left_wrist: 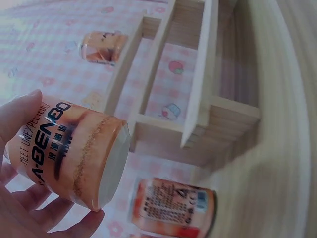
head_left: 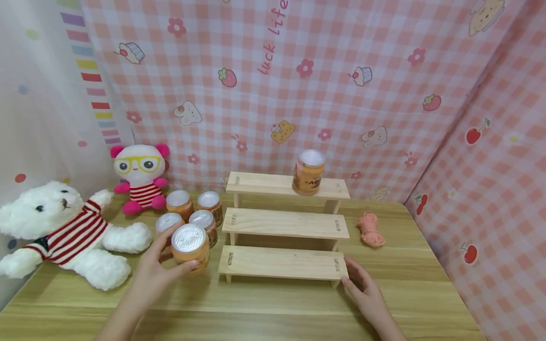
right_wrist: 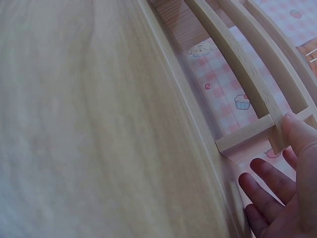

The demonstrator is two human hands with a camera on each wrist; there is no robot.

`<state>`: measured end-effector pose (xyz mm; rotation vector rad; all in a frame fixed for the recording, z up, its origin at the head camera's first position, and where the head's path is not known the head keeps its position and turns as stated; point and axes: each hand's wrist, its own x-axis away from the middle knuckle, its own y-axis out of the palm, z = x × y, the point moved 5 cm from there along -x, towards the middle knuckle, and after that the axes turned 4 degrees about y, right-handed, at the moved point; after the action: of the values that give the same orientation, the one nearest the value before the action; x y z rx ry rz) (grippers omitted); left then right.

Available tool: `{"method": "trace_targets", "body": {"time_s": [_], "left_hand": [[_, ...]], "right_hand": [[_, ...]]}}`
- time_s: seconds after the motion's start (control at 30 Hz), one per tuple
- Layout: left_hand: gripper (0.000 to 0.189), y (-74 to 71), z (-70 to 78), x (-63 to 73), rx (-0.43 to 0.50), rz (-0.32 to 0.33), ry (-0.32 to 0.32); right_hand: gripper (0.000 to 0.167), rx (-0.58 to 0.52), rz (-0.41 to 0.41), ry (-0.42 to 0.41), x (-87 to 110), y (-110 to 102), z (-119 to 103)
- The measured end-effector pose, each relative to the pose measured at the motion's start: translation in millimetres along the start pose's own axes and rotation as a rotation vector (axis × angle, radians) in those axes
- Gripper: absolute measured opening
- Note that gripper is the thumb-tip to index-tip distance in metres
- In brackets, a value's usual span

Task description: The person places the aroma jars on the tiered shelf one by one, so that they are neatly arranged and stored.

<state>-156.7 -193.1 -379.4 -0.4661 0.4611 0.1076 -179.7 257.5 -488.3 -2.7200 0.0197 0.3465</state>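
Nearby, at 4 o'clock of the shelf (head_left: 286, 223), your right grip (head_left: 363, 291), fingers unclenched, touches the lowest tier (head_left: 281, 263); at 8, your left grip (head_left: 154, 272) grasps one can (head_left: 192, 253), best kept level, clear of four others (head_left: 204, 221) at 9. Farther, at 1, a top-tier can (head_left: 309, 177) stands.

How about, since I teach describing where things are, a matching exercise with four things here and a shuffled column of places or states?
Things:
1. The person's bare left hand
2. The person's bare right hand
3. Peach-coloured skein of yarn
4. White plush bear in a red-striped shirt

Places or states:
A. touches the lowest tier of the pale three-tier wooden stand
B. is left of the pink-and-white plush toy wearing yellow glasses
C. holds an orange cylindrical can with a silvery lid
D. lies on the wood-grain tabletop, right of the stand

Pairs: 1-C, 2-A, 3-D, 4-B
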Motion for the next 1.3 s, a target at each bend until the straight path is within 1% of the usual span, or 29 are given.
{"method": "trace_targets", "body": {"time_s": [0.17, 0.3, 0.53, 0.6, 0.73, 0.9, 0.97, 1.1, 1.3], "left_hand": [[0.083, 0.7, 9.4, -6.6, -0.018, -0.019, -0.011], [0.084, 3.0, 17.7, -13.6, -0.006, -0.036, -0.026], [0.082, 10.7, 33.9, -28.1, 0.098, -0.057, -0.014], [0.082, 12.8, 38.3, -32.8, 0.103, -0.057, -0.010], [0.082, 18.2, 46.6, -44.9, 0.112, -0.064, 0.022], [0.081, 27.1, 53.2, -61.0, 0.185, -0.097, -0.001], [0.081, 30.3, 56.1, -67.5, 0.201, -0.103, -0.003], [0.080, 36.3, 63.2, -80.1, 0.210, -0.098, 0.028], [0.081, 45.7, 69.3, -97.9, 0.217, -0.106, 0.025]], "right_hand": [[0.045, -0.010, 0.003, -0.020, 0.1, 0, -2], [0.045, -0.015, 0.008, -0.030, 1.2, 0, -4], [0.045, -0.026, 0.007, 0.000, 2.2, 0, -4], [0.045, -0.029, 0.005, 0.007, 2.3, 0, -4], [0.045, -0.030, 0.005, 0.004, 1.8, 0, -4], [0.045, -0.025, 0.004, 0.001, 1.7, 0, -3], [0.045, -0.027, 0.005, 0.010, 1.6, 0, -2], [0.046, -0.020, 0.009, 0.026, 1.8, 0, -1], [0.045, -0.010, 0.005, 0.036, 2.1, 0, -2]]}}
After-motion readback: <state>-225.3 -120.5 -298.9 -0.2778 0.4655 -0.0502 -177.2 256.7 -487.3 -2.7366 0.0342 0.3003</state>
